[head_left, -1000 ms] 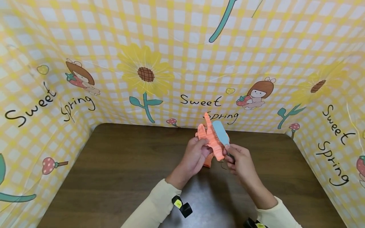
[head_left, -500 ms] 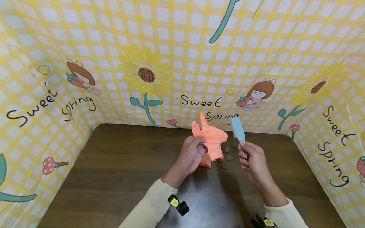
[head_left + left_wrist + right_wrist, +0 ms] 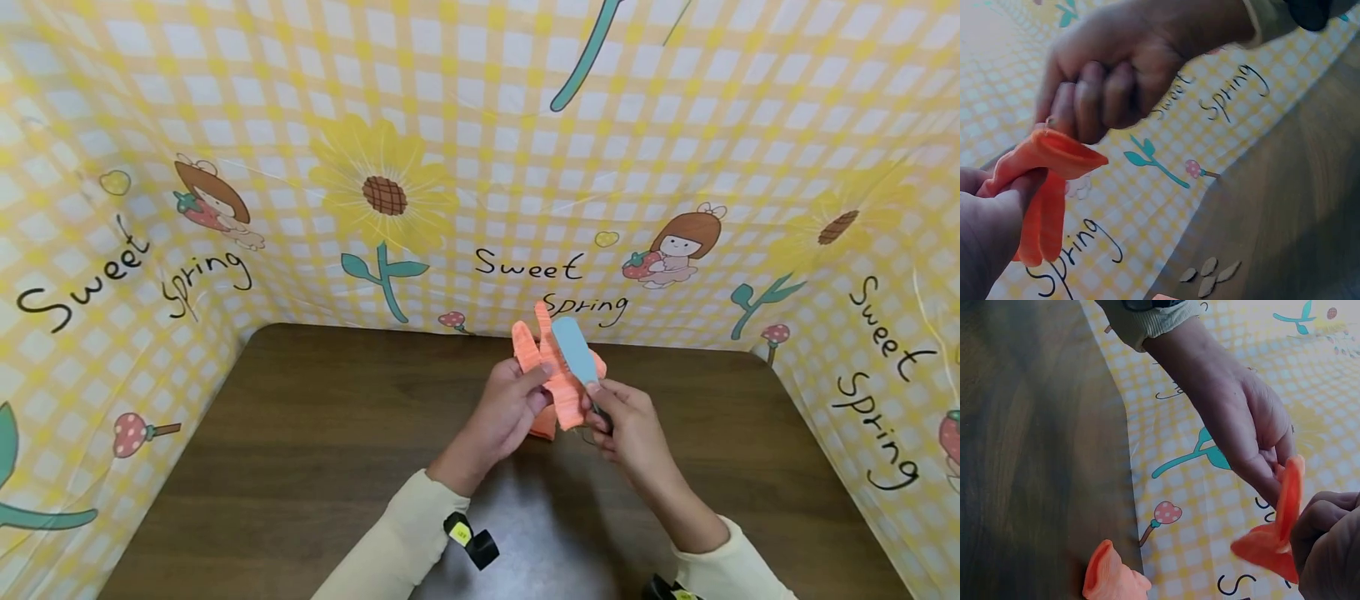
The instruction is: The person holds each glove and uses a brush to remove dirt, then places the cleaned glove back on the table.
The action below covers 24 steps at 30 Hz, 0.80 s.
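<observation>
An orange knitted glove (image 3: 567,408) hangs above the table between both hands. My left hand (image 3: 506,412) pinches it with the thumb on top, the glove's fingers pointing up and away. My right hand (image 3: 633,425) grips the dark handle of a light-blue brush (image 3: 574,350). The brush head lies over the glove, its bristles facing the glove and mostly hidden. In the left wrist view the glove's open cuff (image 3: 1069,153) shows under my right hand. A second orange glove (image 3: 1113,578) lies on the table, partly covered in the head view.
Several small flat pale pieces (image 3: 1208,269) lie on the brown wooden table (image 3: 337,433). A yellow checked sheet (image 3: 450,167) with printed flowers and lettering rises behind the table and on both sides.
The right hand drew the brush off the glove to the right half a second ago. Now it is back over the glove. The left hand keeps its hold, the glove turning slightly.
</observation>
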Tool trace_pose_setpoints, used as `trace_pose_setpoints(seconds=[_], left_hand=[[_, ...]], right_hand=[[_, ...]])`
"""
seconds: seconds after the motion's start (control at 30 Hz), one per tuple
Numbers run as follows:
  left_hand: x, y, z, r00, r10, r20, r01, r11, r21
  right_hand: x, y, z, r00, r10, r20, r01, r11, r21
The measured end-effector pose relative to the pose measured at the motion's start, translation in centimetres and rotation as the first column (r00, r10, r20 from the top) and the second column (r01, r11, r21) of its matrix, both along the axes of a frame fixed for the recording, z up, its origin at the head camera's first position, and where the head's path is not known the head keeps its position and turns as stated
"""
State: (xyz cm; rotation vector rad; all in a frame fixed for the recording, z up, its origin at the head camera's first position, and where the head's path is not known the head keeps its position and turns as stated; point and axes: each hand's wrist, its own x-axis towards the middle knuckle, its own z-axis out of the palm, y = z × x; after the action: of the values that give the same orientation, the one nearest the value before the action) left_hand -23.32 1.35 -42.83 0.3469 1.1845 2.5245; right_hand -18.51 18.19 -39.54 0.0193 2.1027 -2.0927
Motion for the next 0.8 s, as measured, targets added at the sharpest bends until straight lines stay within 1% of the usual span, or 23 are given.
trace_pose_setpoints(seconds=[0.1,0.23,0.43,0.7,0.8], left_hand=[[0.0,-0.2,0.2,1.000,0.005,0.010,-0.005,1.000,-0.001],[-0.1,-0.3,0.3,1.000,-0.009,0.004,0.009,1.000,0.009],[0.0,-0.2,0.2,1.000,-0.023,0.001,0.023,0.999,0.022],[0.2,-0.3,0.2,0.999,-0.039,-0.021,0.040,0.999,0.028],[0.1,-0.5,0.2,1.000,-0.009,-0.003,0.009,1.000,0.030]], right_hand=[[-0.1,0.1,0.0,1.000,-0.015,-0.013,0.016,1.000,0.001],[-0.1,0.5,0.1,0.999,-0.034,-0.021,0.033,0.999,-0.012],[-0.3,1.0,0.0,1.000,-0.031,0.001,0.031,0.999,-0.032],[-0.8,1.6,0.0,0.998,-0.060,0.021,0.061,0.998,-0.020],[-1.0,2.2,0.0,0.996,-0.084,0.036,0.086,0.996,-0.040]])
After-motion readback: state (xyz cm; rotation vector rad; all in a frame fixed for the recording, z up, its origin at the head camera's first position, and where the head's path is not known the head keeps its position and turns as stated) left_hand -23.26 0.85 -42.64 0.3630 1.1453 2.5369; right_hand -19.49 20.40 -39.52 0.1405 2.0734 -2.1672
